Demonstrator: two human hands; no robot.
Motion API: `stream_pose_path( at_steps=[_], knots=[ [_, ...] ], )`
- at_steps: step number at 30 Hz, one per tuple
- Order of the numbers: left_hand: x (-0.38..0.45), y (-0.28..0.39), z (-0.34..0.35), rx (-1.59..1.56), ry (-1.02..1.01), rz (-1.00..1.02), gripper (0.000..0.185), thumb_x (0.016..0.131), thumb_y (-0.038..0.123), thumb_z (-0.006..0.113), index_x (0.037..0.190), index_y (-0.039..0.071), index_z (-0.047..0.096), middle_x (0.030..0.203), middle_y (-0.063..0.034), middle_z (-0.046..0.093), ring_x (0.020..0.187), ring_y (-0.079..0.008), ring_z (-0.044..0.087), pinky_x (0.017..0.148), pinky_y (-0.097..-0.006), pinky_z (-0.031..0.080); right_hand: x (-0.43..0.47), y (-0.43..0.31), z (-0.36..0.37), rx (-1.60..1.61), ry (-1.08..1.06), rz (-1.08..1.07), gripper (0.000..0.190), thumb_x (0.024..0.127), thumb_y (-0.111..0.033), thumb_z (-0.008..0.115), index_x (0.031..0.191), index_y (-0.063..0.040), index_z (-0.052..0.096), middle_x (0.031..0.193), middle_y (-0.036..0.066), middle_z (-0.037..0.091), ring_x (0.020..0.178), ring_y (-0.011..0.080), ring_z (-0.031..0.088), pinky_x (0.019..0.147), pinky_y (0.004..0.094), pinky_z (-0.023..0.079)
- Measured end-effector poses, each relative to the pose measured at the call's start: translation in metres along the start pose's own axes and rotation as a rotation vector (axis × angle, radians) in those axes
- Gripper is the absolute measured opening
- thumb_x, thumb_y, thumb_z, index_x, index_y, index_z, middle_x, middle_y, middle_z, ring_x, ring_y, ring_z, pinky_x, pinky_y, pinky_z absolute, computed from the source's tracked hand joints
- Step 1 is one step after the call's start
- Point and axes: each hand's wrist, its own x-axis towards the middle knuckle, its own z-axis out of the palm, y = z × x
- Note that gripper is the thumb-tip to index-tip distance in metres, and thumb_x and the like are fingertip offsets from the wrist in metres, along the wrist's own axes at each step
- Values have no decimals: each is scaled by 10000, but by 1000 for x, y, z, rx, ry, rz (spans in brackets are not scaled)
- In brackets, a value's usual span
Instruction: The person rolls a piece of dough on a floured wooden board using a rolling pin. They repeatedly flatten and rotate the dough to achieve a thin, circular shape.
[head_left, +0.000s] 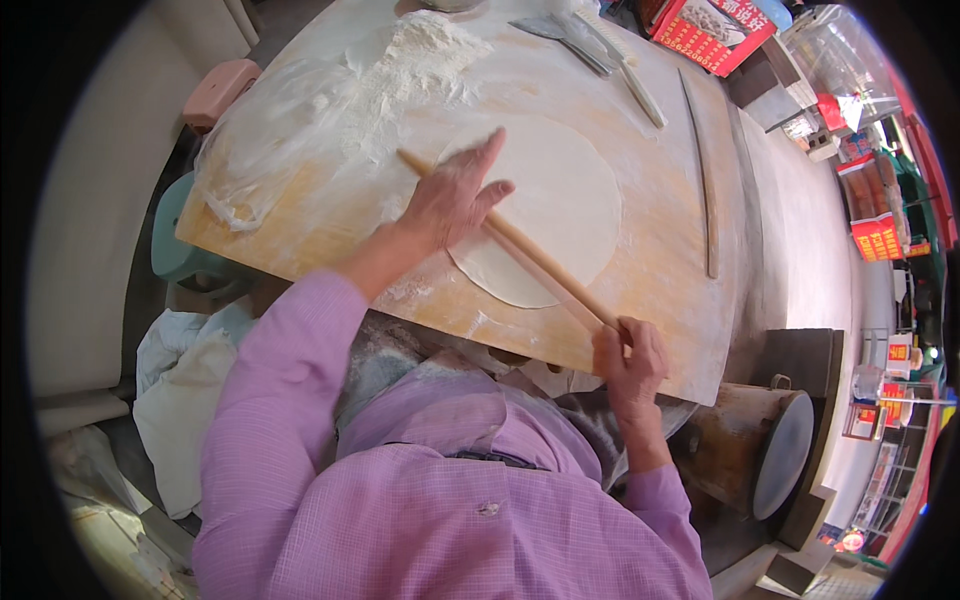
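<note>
A thin, round sheet of dough (570, 172) lies flat on a floured wooden board (660, 300). Slanting across its near left part is a slim wooden rolling pin (551, 266). My left hand (459, 187) is laid palm down over the pin's upper part, fingers stretched out and thumb apart; it hides a stretch of the pin. Around the pin's lower end, near the board's front edge, the thumb and curled fingers of my right hand (636, 356) are closed. Slight blur shows along the pin and at my right hand.
Loose flour (427, 52) is heaped at the back left beside clear plastic (240, 191). A scraper (559, 36) and a brush (604, 34) lie behind. Another long stick (705, 195) lies right. Stools, pink (217, 94) and green (180, 225), flank the left; a drum (720, 450) sits lower right.
</note>
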Motion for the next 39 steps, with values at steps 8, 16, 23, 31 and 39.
stream_pose_path(
  at_steps=[8,16,23,31,39],
  knots=[
    [-80,-44,-30,402,-163,121,697,1045,540,385,1514,25,396,1594,-224,349,1488,-359,323,1222,-537,218,-64,-53,2,345,-377,273,257,928,-51,715,1163,26,642,914,108,688,801,122,634,734,281,531],
    [-55,-57,-8,387,198,-281,420,1006,330,569,1286,23,624,1445,-184,544,1337,-381,496,1133,-523,361,-33,-70,14,850,-411,680,387,1005,-73,615,1385,-29,561,854,25,635,733,78,605,608,228,497],
    [18,-15,26,-322,76,-501,259,929,227,687,1092,25,682,1267,-145,652,1089,-317,644,901,-432,525,-29,-78,10,1124,-422,831,423,1051,-143,558,1460,-51,506,1048,56,638,831,121,643,652,234,563],
    [36,30,24,-321,43,75,538,905,300,736,1360,68,565,1266,-93,647,1184,-285,643,1098,-421,464,-12,-34,-15,1149,-407,1018,294,1079,-269,526,1247,-49,624,841,17,659,526,58,499,434,187,378],
    [56,-7,-15,154,-34,647,526,778,523,745,1068,85,712,770,-48,654,757,-261,666,788,-417,549,59,82,-68,499,-778,716,612,1044,-548,443,994,-31,767,611,15,589,476,92,498,451,276,395]
  ],
)
